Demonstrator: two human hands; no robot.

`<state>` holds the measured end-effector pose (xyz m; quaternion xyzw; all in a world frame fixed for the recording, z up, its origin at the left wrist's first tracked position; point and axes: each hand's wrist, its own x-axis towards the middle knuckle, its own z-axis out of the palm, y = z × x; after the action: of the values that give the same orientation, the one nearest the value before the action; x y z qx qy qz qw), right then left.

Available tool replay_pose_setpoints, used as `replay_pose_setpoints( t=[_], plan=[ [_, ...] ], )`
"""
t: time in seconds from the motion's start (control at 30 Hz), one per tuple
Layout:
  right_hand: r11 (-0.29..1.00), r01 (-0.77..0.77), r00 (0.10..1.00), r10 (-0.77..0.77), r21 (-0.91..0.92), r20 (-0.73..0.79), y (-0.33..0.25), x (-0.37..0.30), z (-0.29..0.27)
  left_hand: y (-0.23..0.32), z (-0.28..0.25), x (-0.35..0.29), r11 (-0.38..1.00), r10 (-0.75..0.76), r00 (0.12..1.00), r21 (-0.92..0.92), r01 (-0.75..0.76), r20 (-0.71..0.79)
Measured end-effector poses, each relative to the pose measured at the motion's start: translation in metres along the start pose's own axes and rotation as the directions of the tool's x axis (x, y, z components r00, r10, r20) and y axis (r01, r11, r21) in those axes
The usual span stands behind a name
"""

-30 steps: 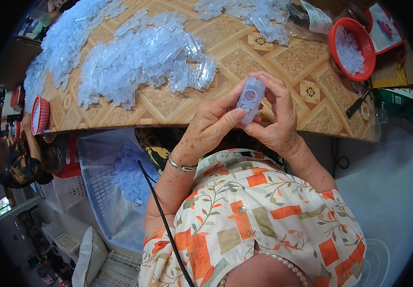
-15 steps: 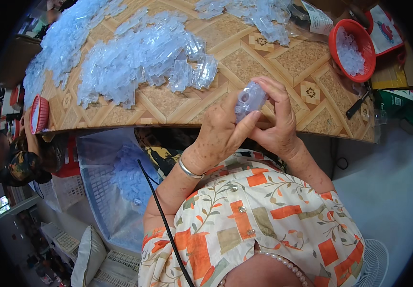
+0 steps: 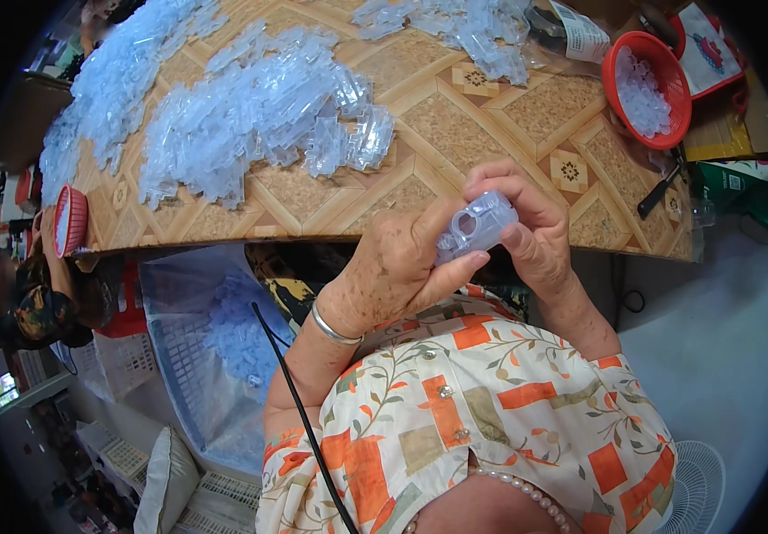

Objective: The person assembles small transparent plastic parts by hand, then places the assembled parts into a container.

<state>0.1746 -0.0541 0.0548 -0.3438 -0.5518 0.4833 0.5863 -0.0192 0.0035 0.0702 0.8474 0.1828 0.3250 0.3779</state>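
A clear, bluish plastic part (image 3: 493, 214) with a round opening is held just in front of the table's near edge. My left hand (image 3: 393, 258) grips its left end between thumb and fingers. From the other side, the fingers and thumb of my right hand (image 3: 537, 227) curl around its right end. My fingers cover parts of the piece, so its full shape is hidden. Beyond my hands, a wide heap of flat clear plastic pieces (image 3: 250, 111) lies on the patterned table (image 3: 420, 125).
A red basket (image 3: 682, 98) of small clear parts stands at the right, near a black-handled tool (image 3: 660, 196). Left of my lap, a lined blue basket (image 3: 175, 329) holds more clear pieces. Another person's arm (image 3: 59, 258) is by a small red basket (image 3: 71, 221) at far left.
Both hands have come slightly nearer to my body with the plastic part. It has turned, so its round opening shows wider, and my right fingers have shifted along it.
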Motion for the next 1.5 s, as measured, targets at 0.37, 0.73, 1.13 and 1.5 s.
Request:
replay_pose_setpoints(
  t=[0.37,0.73,1.13,1.5],
  plan=[
    [0.997,-0.064,0.998,0.064,0.037,-0.019,0.007,-0.002,0.004,-0.005,-0.012,-0.001,0.999,-0.022,0.997,-0.021,0.024,0.069],
    [0.933,0.158,0.964,-0.216,-0.322,-0.153,0.006,-0.002,0.021,-0.002,0.011,0.003,0.997,-0.068,0.954,0.016,0.076,-0.292],
    [0.905,0.254,0.951,-0.299,-0.342,-0.084,0.013,0.001,0.003,0.003,0.004,-0.001,0.993,-0.112,0.99,0.031,0.115,-0.081],
    [0.99,-0.081,0.992,0.092,0.118,-0.089,0.01,0.003,0.004,-0.004,0.01,-0.004,0.99,-0.045,0.997,0.132,0.053,-0.059]
  ],
)
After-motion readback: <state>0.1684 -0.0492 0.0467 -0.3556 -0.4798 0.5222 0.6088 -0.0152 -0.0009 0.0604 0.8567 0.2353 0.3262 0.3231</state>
